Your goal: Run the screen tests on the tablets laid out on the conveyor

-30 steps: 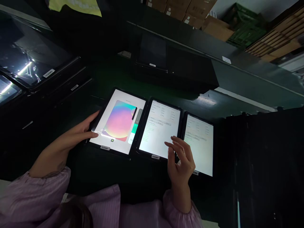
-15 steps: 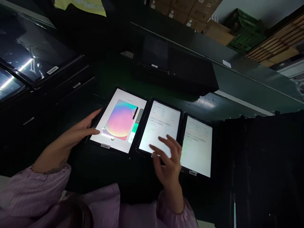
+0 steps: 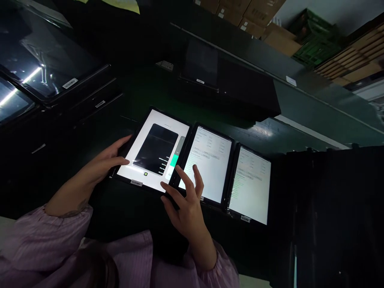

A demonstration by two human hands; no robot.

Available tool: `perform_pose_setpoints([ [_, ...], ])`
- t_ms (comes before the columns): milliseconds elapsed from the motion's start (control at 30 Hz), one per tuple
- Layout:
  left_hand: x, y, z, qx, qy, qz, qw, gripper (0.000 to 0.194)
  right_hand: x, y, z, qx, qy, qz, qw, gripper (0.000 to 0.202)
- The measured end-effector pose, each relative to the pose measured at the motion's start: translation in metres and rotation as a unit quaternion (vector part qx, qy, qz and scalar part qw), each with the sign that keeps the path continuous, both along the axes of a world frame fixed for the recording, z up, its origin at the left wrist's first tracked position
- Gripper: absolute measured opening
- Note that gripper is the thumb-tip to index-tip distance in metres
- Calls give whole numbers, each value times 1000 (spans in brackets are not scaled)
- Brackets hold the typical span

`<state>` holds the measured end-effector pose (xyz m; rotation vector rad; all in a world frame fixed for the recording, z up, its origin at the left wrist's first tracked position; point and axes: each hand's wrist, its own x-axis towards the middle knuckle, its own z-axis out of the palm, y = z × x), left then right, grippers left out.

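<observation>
Three lit tablets lie side by side on the dark table. The left tablet shows a dark card on a white screen. My left hand grips its left edge, thumb on the front and fingers behind. My right hand hovers with fingers spread and nothing in it, over the gap between the left tablet and the middle tablet. The middle tablet and the right tablet both show white pages with small text; nothing touches the right one.
Behind the lit tablets, a dark tablet rests on a black box. Stacked dark screens fill the left side. Cardboard boxes and green crates stand farther back.
My right hand has moved left from the middle tablet toward the left tablet. The left tablet's colourful card has turned into a dark one with a short list.
</observation>
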<state>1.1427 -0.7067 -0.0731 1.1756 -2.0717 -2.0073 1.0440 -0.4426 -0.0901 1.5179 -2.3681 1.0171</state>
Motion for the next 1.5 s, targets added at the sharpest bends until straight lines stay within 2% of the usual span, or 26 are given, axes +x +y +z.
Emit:
perform_pose_setpoints([
  [233,-3,7,5,12,10,27,1000,93,-2,-2,-2,-4,-4,-3,1000,22],
  [400,-8,11,8,28,9,65,997,101,-2,-1,-2,-7,-3,-2,1000,21],
  [600,-10,15,14,32,14,110,993,86,0,-3,1,5,-6,54,999,20],
  [867,2,4,-7,44,22,84,995,72,-8,-7,-3,17,-1,-14,1000,26],
  [1033,-1,8,-5,63,20,137,988,70,-8,-8,-4,-6,-2,-11,1000,26],
  [1167,-6,11,1,112,64,186,974,62,-10,-6,-3,-50,-8,-20,999,24],
  [1367,-9,12,4,99,93,218,966,42,-14,1,-3,-83,-25,-36,996,21],
  [1500,-10,13,-2,98,84,213,968,48,-13,2,-2,-76,-18,-24,997,22],
])
